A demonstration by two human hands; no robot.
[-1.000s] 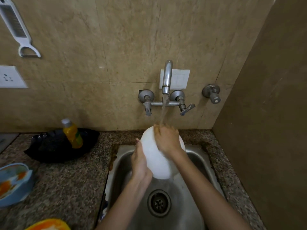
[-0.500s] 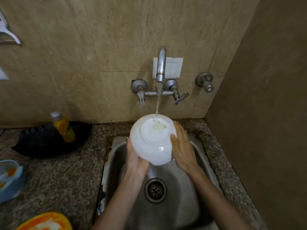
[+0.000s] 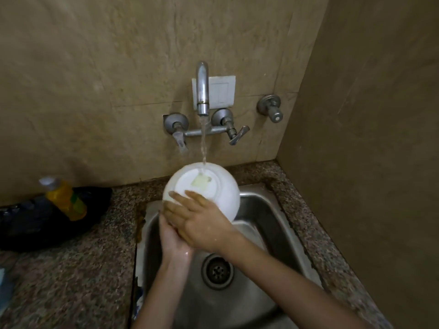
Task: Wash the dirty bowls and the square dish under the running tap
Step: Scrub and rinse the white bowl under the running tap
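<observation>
White bowl (image 3: 224, 194): held inverted and tilted, base toward the camera, above the rear left corner of the steel sink (image 3: 263, 210). A pale yellowish patch (image 3: 201, 182) sits on the base inside the foot ring.

Water stream (image 3: 203, 143): falls from the tap spout (image 3: 202, 91) and strikes the base at its upper edge, just above the patch.

Right hand (image 3: 202, 224): laid across the lower left side of the bowl. Fingers (image 3: 190, 194) are extended and spread, flat against the bowl wall and the edge of the base. They are not curled around the rim.

Left hand (image 3: 173, 241): positioned under the bowl, directly below the right hand and touching it. Its fingers are hidden by the bowl and the right hand, so the grip cannot be determined.

Both forearms extend over the sink basin, and the drain (image 3: 217, 269) lies between them.

Two tap handles flank the spout on a horizontal pipe. A white switch plate (image 3: 223, 91) is mounted on the tiled wall behind the spout. A separate valve (image 3: 270, 108) projects from the wall to the right.

Speckled granite counter (image 3: 71, 269): surrounds the sink. A yellow bottle (image 3: 65, 198) lies tilted on a black item (image 3: 35, 222) at the rear left. That item is too blurred to identify.
</observation>
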